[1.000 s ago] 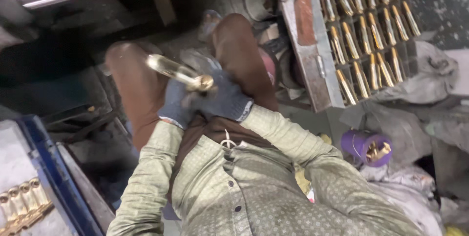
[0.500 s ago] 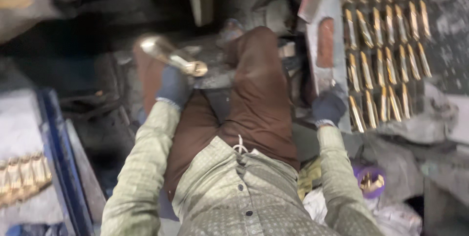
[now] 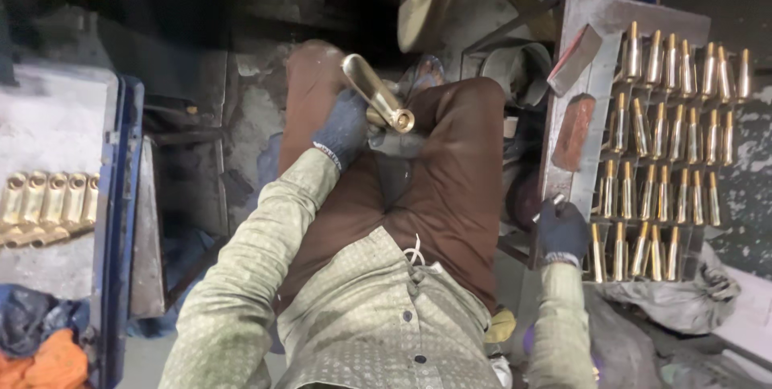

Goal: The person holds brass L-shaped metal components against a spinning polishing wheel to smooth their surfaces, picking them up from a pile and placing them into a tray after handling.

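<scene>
Sitting beside metal tray (image 3: 581,188), seemingly workshop.

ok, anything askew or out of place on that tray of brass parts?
Mostly no: the brass parts lie in neat rows on the metal tray. Only two reddish-brown blocks sit at loose angles along its left edge.

The gloved right hand (image 3: 561,230) covers whatever it grips at the near edge of the metal tray (image 3: 575,172), apart from a small pale tip. The gloved left hand (image 3: 344,127) hides the brass piece's (image 3: 376,98) lower end. The left picture edge cuts off the row of brass parts (image 3: 47,208).
</scene>
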